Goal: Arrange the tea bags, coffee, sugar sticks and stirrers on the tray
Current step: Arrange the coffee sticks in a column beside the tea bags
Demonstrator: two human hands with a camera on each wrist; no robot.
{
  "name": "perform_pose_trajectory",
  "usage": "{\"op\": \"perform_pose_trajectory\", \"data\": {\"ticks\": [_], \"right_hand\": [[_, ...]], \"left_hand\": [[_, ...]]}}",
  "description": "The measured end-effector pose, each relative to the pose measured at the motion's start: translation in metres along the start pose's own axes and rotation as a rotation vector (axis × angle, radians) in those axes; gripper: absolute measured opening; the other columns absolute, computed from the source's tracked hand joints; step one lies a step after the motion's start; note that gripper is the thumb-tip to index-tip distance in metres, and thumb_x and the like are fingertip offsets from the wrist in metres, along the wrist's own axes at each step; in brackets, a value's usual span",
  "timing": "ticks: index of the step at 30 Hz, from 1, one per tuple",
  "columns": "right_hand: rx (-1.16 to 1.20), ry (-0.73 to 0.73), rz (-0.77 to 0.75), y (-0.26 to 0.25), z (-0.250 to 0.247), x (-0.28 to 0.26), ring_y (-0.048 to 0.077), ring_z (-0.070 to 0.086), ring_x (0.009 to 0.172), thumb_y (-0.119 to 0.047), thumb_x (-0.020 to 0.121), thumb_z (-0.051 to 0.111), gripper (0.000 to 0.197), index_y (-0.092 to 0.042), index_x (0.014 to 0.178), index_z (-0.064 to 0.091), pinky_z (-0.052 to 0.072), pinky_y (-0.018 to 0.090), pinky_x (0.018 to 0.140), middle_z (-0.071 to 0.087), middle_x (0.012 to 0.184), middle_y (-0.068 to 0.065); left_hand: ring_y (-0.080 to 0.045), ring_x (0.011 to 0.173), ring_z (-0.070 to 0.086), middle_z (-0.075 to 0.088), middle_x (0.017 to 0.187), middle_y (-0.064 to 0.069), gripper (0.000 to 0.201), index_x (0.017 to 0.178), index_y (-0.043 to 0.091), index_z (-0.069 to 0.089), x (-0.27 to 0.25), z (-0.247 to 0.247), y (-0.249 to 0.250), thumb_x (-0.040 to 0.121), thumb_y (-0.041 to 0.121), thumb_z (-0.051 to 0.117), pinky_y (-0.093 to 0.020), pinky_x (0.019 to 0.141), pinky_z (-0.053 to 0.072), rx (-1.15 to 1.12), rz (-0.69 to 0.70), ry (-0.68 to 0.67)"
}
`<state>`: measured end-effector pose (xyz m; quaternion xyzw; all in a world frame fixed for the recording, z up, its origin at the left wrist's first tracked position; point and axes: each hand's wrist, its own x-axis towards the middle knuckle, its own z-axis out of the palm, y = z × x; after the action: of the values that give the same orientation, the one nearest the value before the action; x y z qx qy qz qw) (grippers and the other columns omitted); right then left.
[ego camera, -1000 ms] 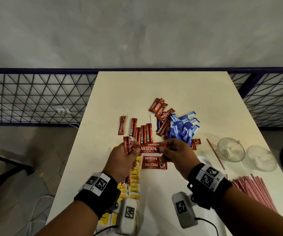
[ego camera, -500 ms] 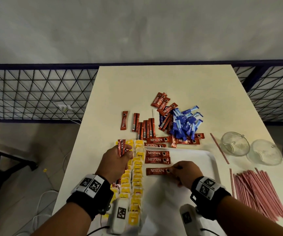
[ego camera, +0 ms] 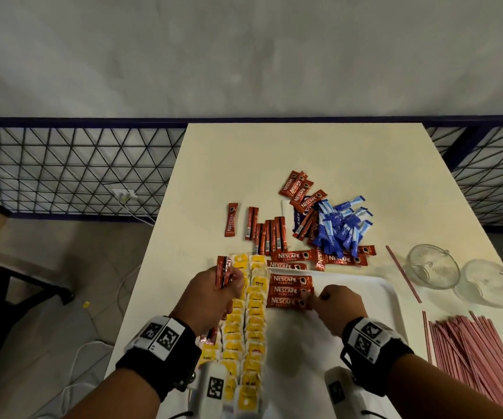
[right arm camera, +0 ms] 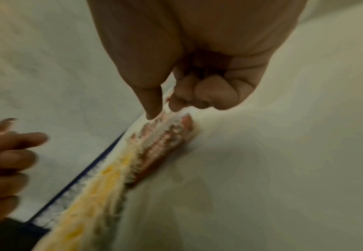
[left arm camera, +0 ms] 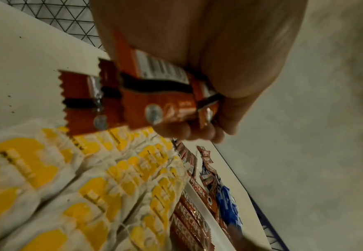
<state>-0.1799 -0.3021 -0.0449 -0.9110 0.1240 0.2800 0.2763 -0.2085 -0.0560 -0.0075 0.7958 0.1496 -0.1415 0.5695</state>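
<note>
— What has changed since half a second ago?

— Your right hand (ego camera: 336,306) has slid the coffee sachet (ego camera: 288,302) up against the two already laid, so three now stack in a column at the far left of the white tray (ego camera: 386,300), beside the tea bag rows (ego camera: 254,316). Your left hand (ego camera: 210,297) has barely shifted.

— What does the next move turn on?

— The sachet's long axis runs left to right, parallel to its neighbours. It lies just left of your right fingertips (right arm camera: 154,112), which pinch or press its right end; the blurred wrist view won't settle which. That hand is nearer the column. Your left hand grips a bundle of sachets (left arm camera: 154,95) upright, fingers curled round it, over the tea bags.

— Anything hard to make out?

— The tray's near edge is hidden behind your wrists. Loose coffee, the blue sugar sticks (ego camera: 341,226) and the pink stirrers (ego camera: 471,355) at the right wait off the tray.
</note>
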Motion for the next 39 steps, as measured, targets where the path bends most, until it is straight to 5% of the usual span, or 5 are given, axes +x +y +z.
{"op": "perform_pose_trajectory", "data": {"ticks": [8, 14, 18, 23, 39], "right_hand": [[0.269, -0.032, -0.62, -0.083, -0.03, -0.034, 0.007, 0.061, 0.079, -0.033, 0.086, 0.066, 0.01, -0.038, 0.08, 0.061, 0.051, 0.027, 0.074, 0.064, 0.085, -0.013], [0.527, 0.023, -0.412, -0.058, -0.038, -0.034, 0.021, 0.05, 0.051, -0.029, 0.09, 0.06, 0.01, -0.024, 0.084, 0.066, 0.046, 0.037, 0.054, 0.068, 0.071, 0.003], [0.806, -0.002, -0.282, -0.055, -0.032, -0.045, 0.037, 0.063, 0.071, -0.024, 0.09, 0.061, 0.016, -0.009, 0.088, 0.065, 0.054, 0.056, 0.073, 0.07, 0.079, 0.015], [0.828, 0.047, -0.276, -0.046, -0.034, -0.051, 0.024, 0.063, 0.065, -0.009, 0.09, 0.061, 0.002, -0.008, 0.089, 0.062, 0.055, 0.053, 0.076, 0.07, 0.076, 0.006], [0.779, -0.125, 0.151, 0.041, 0.011, -0.027, 0.021, 0.05, 0.046, -0.012, 0.087, 0.066, 0.014, 0.001, 0.082, 0.066, 0.047, 0.031, 0.054, 0.071, 0.076, 0.015]], "left_hand": [[-0.012, 0.046, 0.052, 0.064, 0.063, 0.003, 0.008, 0.08, 0.02, 0.066, -0.004, 0.018, 0.037, 0.086, 0.015, 0.065, -0.023, 0.047, 0.042, 0.172, 0.054, -0.46], [-0.003, 0.046, 0.049, 0.06, 0.058, 0.011, 0.009, 0.096, 0.023, 0.07, 0.0, 0.005, 0.022, 0.092, 0.022, 0.063, -0.017, 0.049, 0.041, 0.134, 0.161, -0.262], [0.015, 0.088, 0.059, 0.065, 0.092, 0.024, 0.032, 0.117, 0.032, 0.067, -0.004, 0.011, 0.019, 0.086, 0.027, 0.069, 0.0, 0.078, 0.04, 0.345, 0.434, -0.131], [-0.011, 0.045, 0.047, 0.06, 0.065, 0.001, 0.012, 0.089, 0.018, 0.067, -0.014, 0.014, 0.022, 0.09, 0.029, 0.063, -0.028, 0.048, 0.042, -0.113, 0.191, -0.106], [-0.019, 0.047, 0.045, 0.063, 0.069, -0.006, 0.013, 0.089, 0.013, 0.068, -0.048, 0.009, -0.004, 0.094, 0.022, 0.06, -0.029, 0.046, 0.041, -0.04, -0.054, 0.13]]}}
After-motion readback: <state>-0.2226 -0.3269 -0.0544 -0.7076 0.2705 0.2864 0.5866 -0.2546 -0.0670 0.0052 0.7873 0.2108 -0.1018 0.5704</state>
